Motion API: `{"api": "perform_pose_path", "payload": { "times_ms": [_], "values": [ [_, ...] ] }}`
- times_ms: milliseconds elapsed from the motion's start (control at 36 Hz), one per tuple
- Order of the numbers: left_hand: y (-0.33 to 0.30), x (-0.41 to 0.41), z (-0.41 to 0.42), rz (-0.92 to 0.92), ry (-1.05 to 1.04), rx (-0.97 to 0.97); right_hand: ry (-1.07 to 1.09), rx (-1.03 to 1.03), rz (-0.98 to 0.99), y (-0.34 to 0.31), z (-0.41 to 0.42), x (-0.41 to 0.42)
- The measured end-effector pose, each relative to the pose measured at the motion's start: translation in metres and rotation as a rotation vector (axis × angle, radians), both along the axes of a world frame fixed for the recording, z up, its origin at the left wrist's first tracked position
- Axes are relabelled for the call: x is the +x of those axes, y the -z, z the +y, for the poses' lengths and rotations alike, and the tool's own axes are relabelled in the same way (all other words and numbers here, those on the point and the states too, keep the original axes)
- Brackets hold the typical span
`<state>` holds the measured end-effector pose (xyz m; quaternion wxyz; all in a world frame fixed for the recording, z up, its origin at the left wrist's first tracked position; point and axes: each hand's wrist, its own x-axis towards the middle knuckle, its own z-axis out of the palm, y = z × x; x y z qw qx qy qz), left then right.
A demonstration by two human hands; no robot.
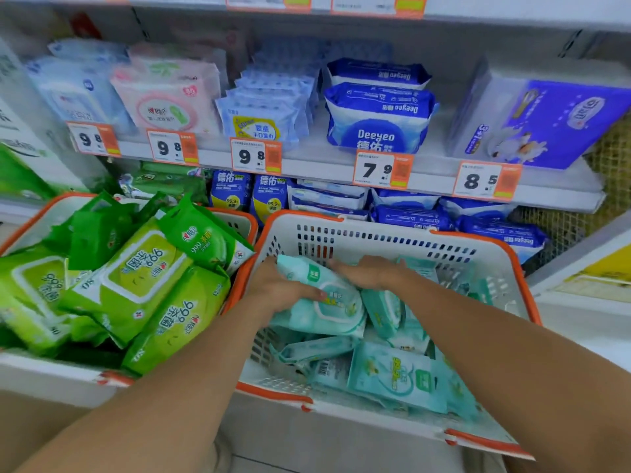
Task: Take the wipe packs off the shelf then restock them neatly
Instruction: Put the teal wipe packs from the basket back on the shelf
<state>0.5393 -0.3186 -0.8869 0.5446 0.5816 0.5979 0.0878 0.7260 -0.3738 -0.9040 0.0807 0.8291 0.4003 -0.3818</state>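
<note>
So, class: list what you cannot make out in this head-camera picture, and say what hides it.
1. Right hand: its fingers are tucked behind the teal wipe pack, so its grip is unclear.
2. White basket: its floor is buried under packs.
3. Price tags: the small print is too tiny.
4. Upper-left shelf packs: blurred.
5. Purple box: cut off by the right edge.

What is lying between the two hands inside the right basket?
In the head view, a teal wipe pack lies between the left hand and the right hand.
</note>
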Motion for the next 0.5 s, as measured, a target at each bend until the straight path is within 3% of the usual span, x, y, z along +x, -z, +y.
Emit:
{"api": "perform_pose_path", "payload": {
  "times_ms": [167, 306, 361, 389, 444, 472, 500],
  "values": [
    [-0.033, -0.010, 0.003, -0.089, -0.016, -0.062, 0.068, 0.117, 0.358, -0.027, -0.016, 0.004],
    [-0.065, -0.035, 0.012, -0.226, -0.131, -0.100, 0.141, 0.419, 0.272, -0.031, -0.029, -0.014],
    [-0.082, -0.043, 0.014, -0.310, -0.188, -0.096, 0.298, 0.579, 0.289, -0.046, -0.032, -0.022],
    [-0.093, -0.045, 0.015, -0.353, -0.209, -0.090, 0.440, 0.630, 0.419, -0.058, -0.033, -0.025],
    [-0.120, -0.046, 0.012, -0.435, -0.192, -0.069, 0.720, 0.596, 1.005, -0.085, -0.033, -0.030],
    [-0.134, -0.046, 0.010, -0.474, -0.165, -0.053, 0.755, 0.582, 1.278, -0.101, -0.035, -0.033],
    [-0.150, -0.044, 0.008, -0.515, -0.144, -0.034, 0.732, 0.609, 1.416, -0.117, -0.037, -0.034]
  ]
}}
